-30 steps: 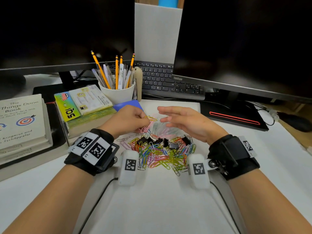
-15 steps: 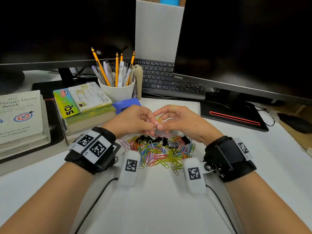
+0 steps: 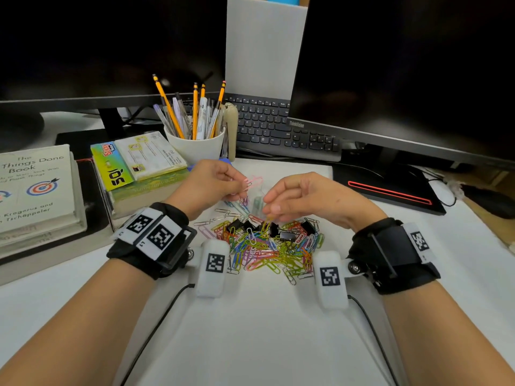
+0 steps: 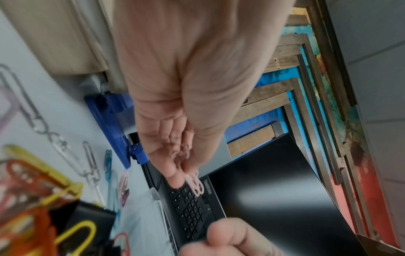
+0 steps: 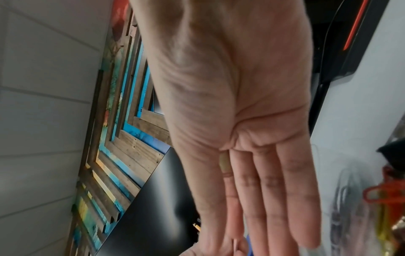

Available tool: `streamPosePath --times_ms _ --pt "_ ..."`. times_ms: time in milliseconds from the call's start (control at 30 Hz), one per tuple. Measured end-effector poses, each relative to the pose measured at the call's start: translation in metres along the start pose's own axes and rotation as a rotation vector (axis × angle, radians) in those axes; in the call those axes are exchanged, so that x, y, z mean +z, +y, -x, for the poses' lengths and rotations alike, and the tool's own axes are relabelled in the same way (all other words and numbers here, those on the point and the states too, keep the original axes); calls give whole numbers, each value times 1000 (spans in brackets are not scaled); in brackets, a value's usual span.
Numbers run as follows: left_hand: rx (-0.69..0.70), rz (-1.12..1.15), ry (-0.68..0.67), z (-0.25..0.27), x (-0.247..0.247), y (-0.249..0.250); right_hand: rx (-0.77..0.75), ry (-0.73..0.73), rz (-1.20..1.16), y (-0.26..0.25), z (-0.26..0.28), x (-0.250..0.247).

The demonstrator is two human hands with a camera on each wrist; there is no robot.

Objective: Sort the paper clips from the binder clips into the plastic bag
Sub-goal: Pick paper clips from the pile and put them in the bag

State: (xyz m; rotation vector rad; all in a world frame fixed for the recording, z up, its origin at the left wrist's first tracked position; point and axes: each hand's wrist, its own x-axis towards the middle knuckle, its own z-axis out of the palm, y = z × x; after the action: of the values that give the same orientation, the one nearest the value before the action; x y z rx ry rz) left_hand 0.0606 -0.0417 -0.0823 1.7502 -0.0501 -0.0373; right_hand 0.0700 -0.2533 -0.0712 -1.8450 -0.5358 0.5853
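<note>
A heap of coloured paper clips (image 3: 267,252) lies on the white desk mat (image 3: 264,330), with several black binder clips (image 3: 287,235) along its far side. Just beyond the heap lies the clear plastic bag (image 3: 257,200), hard to make out. My left hand (image 3: 245,185) is raised over the bag and pinches a few pink paper clips (image 3: 253,181) between thumb and fingers; the left wrist view shows these pink paper clips (image 4: 195,183) sticking out past the fingertips. My right hand (image 3: 271,211) hovers low over the heap, fingers nearly straight, its tips pinching a yellow paper clip (image 3: 266,224).
A white cup of pencils (image 3: 195,146) and a stack of books (image 3: 139,174) stand behind my left hand. Farther back are a keyboard (image 3: 278,126) and two dark monitors. A monitor base (image 3: 390,190) and a mouse (image 3: 493,201) sit to the right.
The hands met over the bag around the pink clips, then parted. The left hand stayed up holding them, and the right hand dropped to the heap.
</note>
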Motion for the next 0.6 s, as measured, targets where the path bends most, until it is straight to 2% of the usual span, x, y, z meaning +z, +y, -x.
streamPosePath --times_ms 133,300,467,600 --pt "-17 98 -45 0 6 -1 -71 300 -56 2 -8 1" --pt "-22 128 -133 4 12 1 -150 333 -126 8 -18 10" --pt "-18 145 98 -1 3 -3 -190 558 -55 15 -20 1" --pt "21 -20 214 -3 6 -8 -126 479 2 23 -25 6"
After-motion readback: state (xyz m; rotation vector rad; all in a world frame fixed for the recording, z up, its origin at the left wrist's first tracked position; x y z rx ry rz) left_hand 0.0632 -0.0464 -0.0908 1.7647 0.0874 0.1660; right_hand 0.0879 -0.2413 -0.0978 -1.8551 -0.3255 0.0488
